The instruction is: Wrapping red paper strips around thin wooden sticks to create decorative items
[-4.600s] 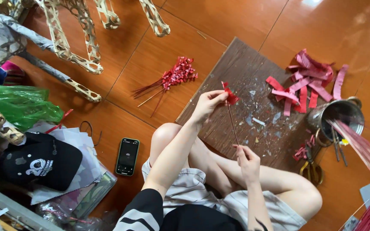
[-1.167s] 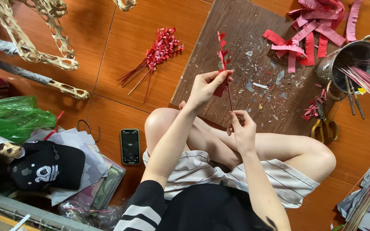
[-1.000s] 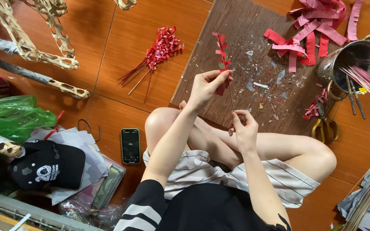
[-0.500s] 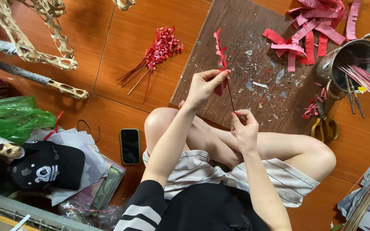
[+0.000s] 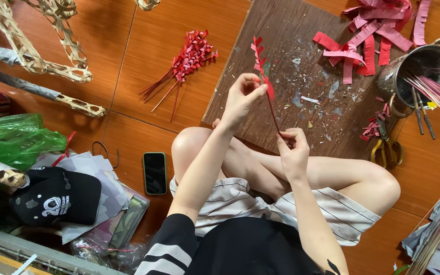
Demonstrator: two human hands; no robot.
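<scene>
A thin stick [image 5: 272,113] is held between both hands above a brown board [image 5: 301,76] that lies on the orange tiled floor [image 5: 128,66]. The lower end of the stick is pinched by the fingers of the right hand [image 5: 294,152], which is closed around it just above the bent knees. A red fringed paper strip [image 5: 259,63] is gripped against the upper part of the stick by the left hand [image 5: 240,99], with the free end of the strip standing up past the fingertips. Small paper scraps are scattered over the board. At its far right corner a heap of red and pink paper strips [image 5: 370,30] is seen, and just beside it a metal pot [image 5: 421,69] filled with thin sticks. Yellow-handled scissors [image 5: 388,145] are laid at the board's right edge. A bundle of finished red fringed sticks [image 5: 187,58] is left on the floor to the left of the board, well apart from the hands. A black phone [image 5: 155,172] is placed near the left knee, and a black cap [image 5: 57,196] further left.
</scene>
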